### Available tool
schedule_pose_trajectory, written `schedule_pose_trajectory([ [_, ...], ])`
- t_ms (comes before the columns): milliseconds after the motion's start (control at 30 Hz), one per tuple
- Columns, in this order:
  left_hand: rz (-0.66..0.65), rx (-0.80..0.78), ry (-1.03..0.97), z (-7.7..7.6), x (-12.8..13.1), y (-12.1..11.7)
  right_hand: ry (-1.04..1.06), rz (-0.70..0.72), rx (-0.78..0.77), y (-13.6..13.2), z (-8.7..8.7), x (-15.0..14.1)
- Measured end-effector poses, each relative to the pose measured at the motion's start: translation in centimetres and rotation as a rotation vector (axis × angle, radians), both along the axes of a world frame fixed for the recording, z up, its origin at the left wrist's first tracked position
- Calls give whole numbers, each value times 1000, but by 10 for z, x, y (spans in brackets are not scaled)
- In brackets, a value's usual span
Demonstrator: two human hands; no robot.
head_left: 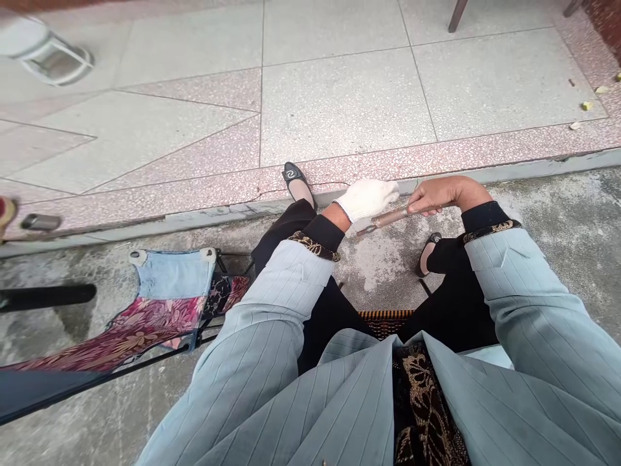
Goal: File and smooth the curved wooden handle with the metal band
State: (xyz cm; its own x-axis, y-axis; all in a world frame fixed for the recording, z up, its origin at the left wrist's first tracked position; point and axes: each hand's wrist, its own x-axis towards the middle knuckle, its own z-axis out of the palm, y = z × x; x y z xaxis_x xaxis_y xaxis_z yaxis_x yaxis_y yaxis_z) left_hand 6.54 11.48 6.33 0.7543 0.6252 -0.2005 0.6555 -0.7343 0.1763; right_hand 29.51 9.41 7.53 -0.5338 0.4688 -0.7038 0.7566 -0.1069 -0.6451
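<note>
A white knitted glove covers my left hand (367, 199), whose fingers are curled together; whatever they hold, if anything, is hidden. Bare, my right hand (436, 196) is closed around a slim brownish tool (392, 217). The tool slants down to the left, and its narrow darker tip passes just below the gloved fingers. I cannot make out what kind of tool it is. Both hands are close together above the concrete ground between my knees.
A raised tiled floor (334, 103) with a stone edge lies ahead, my left shoe (294, 178) against it. To the left stands a folding recliner (165, 310) of patterned fabric. A white stool-like object (58, 61) is at upper left. I sit on a woven seat (388, 323).
</note>
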Motion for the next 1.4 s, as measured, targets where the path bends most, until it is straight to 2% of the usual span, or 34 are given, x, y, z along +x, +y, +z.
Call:
schedule_pose_trajectory([
  [167, 5, -57, -40, 1, 1, 1, 228, 93, -90, -6, 3, -8],
  [267, 13, -112, -93, -6, 4, 3, 320, 93, -96, -10, 9, -11],
  [333, 21, -183, -129, -16, 6, 5, 371, 7, -36, -12, 13, -10],
  [400, -8, -320, -200, -26, 8, 6, 387, -125, 68, -13, 16, -8],
  [500, 6, -330, -218, -34, 13, -2, 362, -292, 213, -13, 18, -5],
  [667, -31, -331, -51, -22, 21, -23, 308, -582, 328, -13, 18, -10],
  [867, -56, -373, -208, -8, 22, -29, 189, -710, 387, -9, 12, -14],
  [1000, -84, -277, -78, -11, 20, -29, 5, -628, 417, -3, 4, -12],
  [1100, -80, -101, 55, -8, 15, -28, -167, -454, 375, 1, -1, -9],
  [1167, -76, -3, 85, -3, 11, -25, -210, -297, 274, 2, -3, -7],
  [1300, -82, 68, 58, 9, 4, -17, -17, -1, 27, 1, -5, -5],
  [1400, -48, 66, 3, 10, 2, -8, 162, 59, -25, 0, -4, -6],
])
